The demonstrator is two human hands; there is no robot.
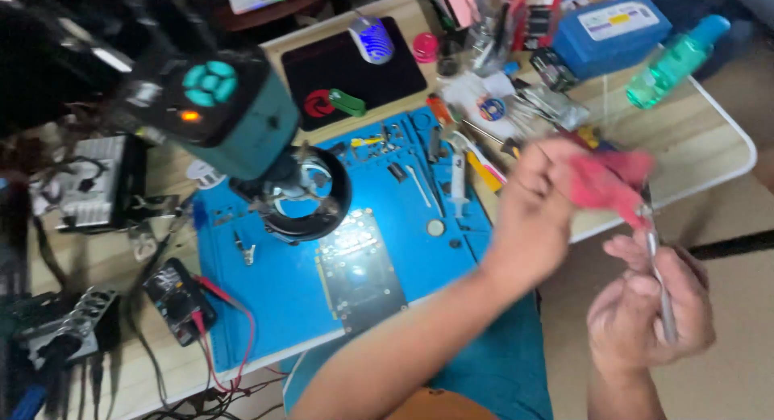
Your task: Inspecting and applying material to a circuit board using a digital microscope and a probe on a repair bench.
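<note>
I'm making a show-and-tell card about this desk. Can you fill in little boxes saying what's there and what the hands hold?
Place: wooden table with blue work mat
On mat: circuit board, microscope
Left hand: grips a red cloth
Right hand: holds a thin metal tool, tip at the cloth
Nearby: mouse, green bottle, blue box
Picture: hands blurred

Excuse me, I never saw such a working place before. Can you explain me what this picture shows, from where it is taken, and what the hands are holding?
The camera sits on the person's head and looks down at a repair bench. The left hand grips a pinkish-red object, too blurred to identify. The right hand holds thin metal tweezers whose tip meets that object. On the wooden table lies a blue work mat with a dark circuit board. A teal microscope stands over the mat. Further back are a computer mouse, a blue box and a green bottle.
</note>
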